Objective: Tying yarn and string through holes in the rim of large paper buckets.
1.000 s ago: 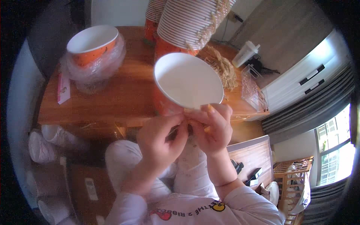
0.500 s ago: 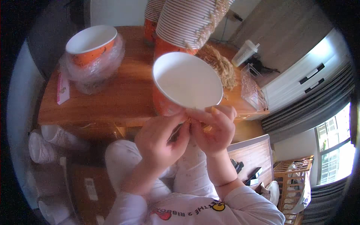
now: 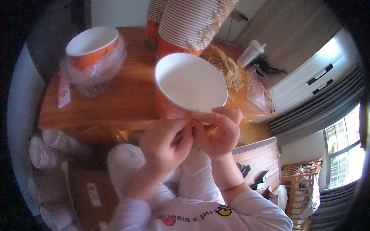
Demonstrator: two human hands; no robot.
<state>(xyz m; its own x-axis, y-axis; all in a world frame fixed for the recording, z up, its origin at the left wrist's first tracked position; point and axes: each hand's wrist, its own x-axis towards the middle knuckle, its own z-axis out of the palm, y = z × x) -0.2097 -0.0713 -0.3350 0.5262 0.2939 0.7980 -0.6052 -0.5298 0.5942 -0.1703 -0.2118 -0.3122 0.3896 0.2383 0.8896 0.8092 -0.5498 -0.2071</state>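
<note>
A paper bucket (image 3: 190, 82), white inside and orange outside, stands tilted toward me at the table's near edge. Both hands meet at its near side, just below the rim. The fingers of my left hand (image 3: 163, 144) are pinched together there. My right hand (image 3: 221, 134) pinches at the same spot, its upper fingers close to the rim. Whatever small thing lies between the fingertips is too hidden to name. Behind the bucket rises a tall stack of nested paper buckets (image 3: 185, 27), with straw-coloured braided cords hanging down its right side.
On the wooden table (image 3: 104, 111) are a bundle of straw-coloured cord (image 3: 227, 71), a lidded cup with straw (image 3: 250, 54) and a clear box (image 3: 257, 88). At left, an orange bucket (image 3: 92, 42) sits in clear plastic wrap beside a pink card (image 3: 64, 93). A second bucket stack (image 3: 154, 17) stands behind.
The bucket has shifted very slightly left in view. My right hand's fingers have moved a little and look closer together; both hands keep pinching at the same spot.
</note>
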